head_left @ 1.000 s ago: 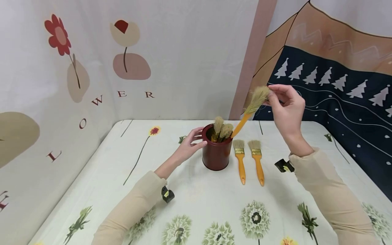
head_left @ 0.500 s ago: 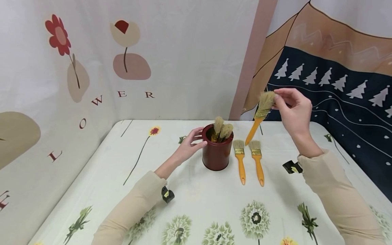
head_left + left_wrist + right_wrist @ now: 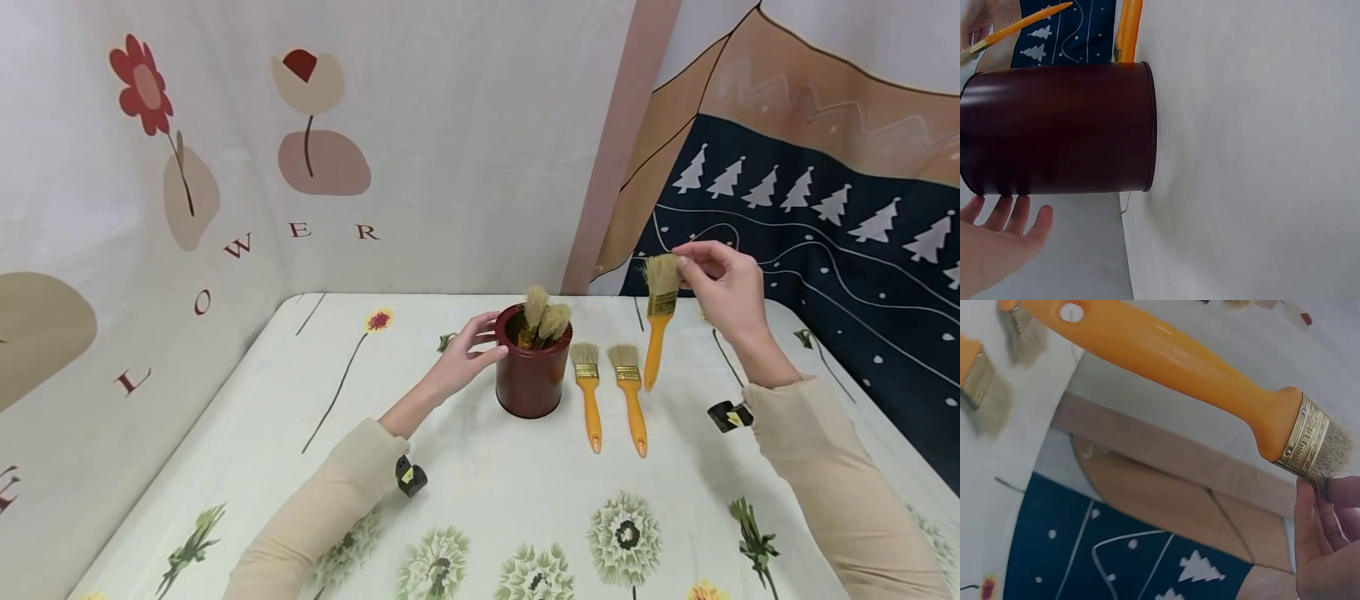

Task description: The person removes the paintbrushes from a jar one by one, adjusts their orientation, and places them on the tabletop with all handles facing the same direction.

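Observation:
My right hand (image 3: 723, 287) pinches a paintbrush (image 3: 657, 321) by its bristles, the orange handle hanging down above the table. In the right wrist view, thumb and fingers meet at the bristles just past the gold metal band of the paintbrush (image 3: 1185, 359). A dark red can (image 3: 531, 383) stands upright with two brushes (image 3: 553, 321) in it, bristles up. Against the can's left side, my left hand (image 3: 465, 357) touches with its fingertips; the left wrist view shows the fingers fairly straight and the palm apart from the can (image 3: 1060, 131).
Two more paintbrushes lie side by side right of the can, a nearer-to-can brush (image 3: 588, 400) and a second brush (image 3: 632, 400), bristles pointing away. A flower-patterned white cloth (image 3: 465, 500) covers the table. Printed curtains (image 3: 465, 142) rise behind and at both sides.
My right hand has moved right and then down with the paintbrush, away from the can. The brush has swung from slanted to nearly vertical. The left hand and the can have stayed put.

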A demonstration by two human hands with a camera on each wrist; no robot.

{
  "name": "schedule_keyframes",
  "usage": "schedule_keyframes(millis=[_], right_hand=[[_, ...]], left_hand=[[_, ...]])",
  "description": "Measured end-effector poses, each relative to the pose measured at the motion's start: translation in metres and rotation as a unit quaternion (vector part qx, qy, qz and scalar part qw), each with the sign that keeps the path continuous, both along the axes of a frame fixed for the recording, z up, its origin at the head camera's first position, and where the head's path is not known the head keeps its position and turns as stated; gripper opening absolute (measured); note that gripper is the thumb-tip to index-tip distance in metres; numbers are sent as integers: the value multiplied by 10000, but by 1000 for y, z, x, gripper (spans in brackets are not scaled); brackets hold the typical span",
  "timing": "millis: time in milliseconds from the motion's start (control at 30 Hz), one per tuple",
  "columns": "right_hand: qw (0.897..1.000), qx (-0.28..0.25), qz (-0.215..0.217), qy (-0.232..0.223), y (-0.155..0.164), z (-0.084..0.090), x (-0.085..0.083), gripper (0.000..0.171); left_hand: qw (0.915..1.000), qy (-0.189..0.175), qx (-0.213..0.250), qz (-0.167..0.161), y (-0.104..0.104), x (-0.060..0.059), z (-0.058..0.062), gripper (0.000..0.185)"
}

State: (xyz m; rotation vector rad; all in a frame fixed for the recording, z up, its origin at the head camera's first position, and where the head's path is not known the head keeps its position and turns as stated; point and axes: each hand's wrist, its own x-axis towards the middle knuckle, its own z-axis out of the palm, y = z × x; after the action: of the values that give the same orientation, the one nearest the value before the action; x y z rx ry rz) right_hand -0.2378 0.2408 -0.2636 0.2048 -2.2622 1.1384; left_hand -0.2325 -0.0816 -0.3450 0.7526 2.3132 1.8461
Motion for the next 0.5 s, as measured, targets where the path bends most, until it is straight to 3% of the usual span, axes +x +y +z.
schedule_keyframes(millis=[400,500], right_hand=[[9949,325,10,-953,22,-24,-9,24],[9937,92,240,-1092,43,-46,-29,23]], left_hand=[[10000,23,-60,-7,-1,0,0,55],[10000,13,-30,-15,-1,0,0,55]])
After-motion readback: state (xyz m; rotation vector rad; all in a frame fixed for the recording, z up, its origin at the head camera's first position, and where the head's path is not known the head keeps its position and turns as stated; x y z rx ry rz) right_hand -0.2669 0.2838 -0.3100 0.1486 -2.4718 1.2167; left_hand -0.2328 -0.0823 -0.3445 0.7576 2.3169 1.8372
